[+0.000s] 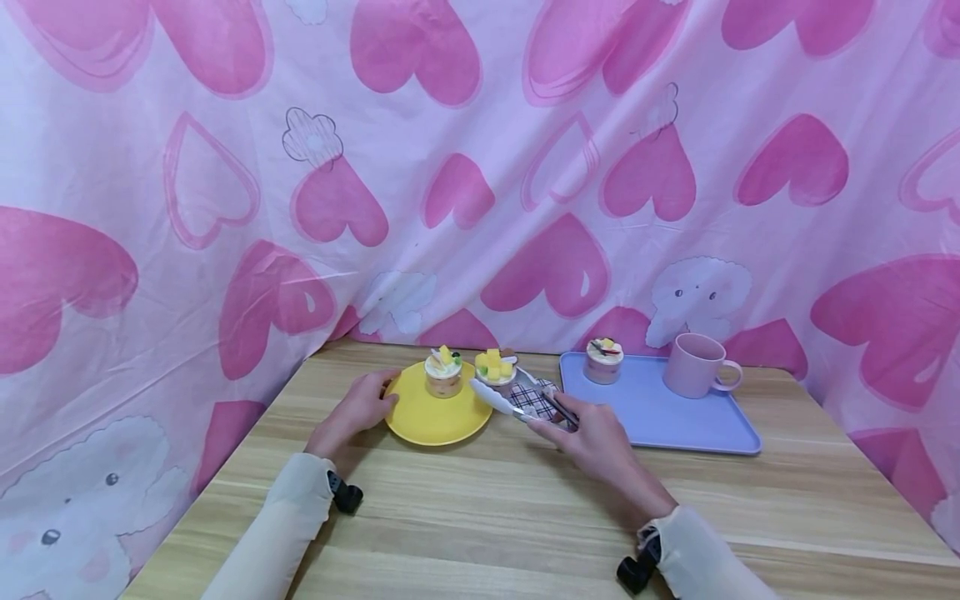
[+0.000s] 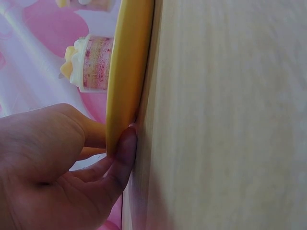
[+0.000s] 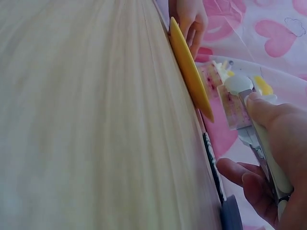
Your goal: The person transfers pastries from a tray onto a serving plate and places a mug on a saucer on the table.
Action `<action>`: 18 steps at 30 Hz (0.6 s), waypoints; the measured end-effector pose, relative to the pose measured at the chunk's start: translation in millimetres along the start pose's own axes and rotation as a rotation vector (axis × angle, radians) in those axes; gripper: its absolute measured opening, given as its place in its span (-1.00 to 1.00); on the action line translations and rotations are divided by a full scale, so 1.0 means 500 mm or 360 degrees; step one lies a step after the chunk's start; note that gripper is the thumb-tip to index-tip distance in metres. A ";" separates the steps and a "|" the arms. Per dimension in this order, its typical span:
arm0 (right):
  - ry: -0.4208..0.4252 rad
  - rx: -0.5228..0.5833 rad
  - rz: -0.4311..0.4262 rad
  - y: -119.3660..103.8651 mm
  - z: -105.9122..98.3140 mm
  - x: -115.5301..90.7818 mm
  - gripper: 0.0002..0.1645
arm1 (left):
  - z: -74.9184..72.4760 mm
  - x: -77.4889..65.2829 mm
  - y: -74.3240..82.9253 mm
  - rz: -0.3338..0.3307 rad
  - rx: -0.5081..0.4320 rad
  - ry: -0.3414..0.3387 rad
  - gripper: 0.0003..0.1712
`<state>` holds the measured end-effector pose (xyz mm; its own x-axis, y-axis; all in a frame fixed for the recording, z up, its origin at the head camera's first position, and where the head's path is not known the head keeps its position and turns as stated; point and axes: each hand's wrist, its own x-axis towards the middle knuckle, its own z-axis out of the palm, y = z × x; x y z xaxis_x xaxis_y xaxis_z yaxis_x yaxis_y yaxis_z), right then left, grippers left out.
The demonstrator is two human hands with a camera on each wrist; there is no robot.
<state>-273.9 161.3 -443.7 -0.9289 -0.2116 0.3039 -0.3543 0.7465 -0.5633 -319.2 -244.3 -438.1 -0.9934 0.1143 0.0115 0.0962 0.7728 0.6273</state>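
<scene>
The smooth table (image 1: 450,525) shows wood grain; the far curtain (image 1: 480,125) is creased cloth. The left yellow plate (image 1: 431,425) looks like smooth plastic, the right blue tray (image 1: 660,421) matt plastic, the tongs (image 3: 271,153) partly shiny metal.

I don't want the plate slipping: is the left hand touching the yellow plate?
Touching. The left wrist view shows the left hand gripping the yellow plate at its rim, fingers against both faces.

A pale pink cloth (image 1: 498,133) hangs in loose folds before me, printed with deeper pink hearts (image 1: 551,271) and fluffy white animals (image 1: 701,292). It rises close behind the table (image 1: 465,517), whose top shows light brown wood grain, streaked lengthwise, under soft, fairly even light.
</scene>
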 end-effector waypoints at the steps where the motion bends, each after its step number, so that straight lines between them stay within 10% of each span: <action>1: -0.0001 -0.0001 -0.0006 -0.002 0.002 0.001 0.07 | 0.000 0.000 0.001 0.0001 0.0000 0.0003 -0.34; 18: -0.0016 -0.0030 -0.0030 -0.030 0.040 0.020 -0.03 | 0.001 -0.001 0.006 -0.0010 -0.0011 -0.0009 -0.33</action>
<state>-279.8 135.2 -447.6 -0.9233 -0.2320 0.3062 -0.3696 0.7540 -0.5430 -318.3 -241.8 -436.6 -0.9936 0.1130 0.0033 0.0896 0.7691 0.6328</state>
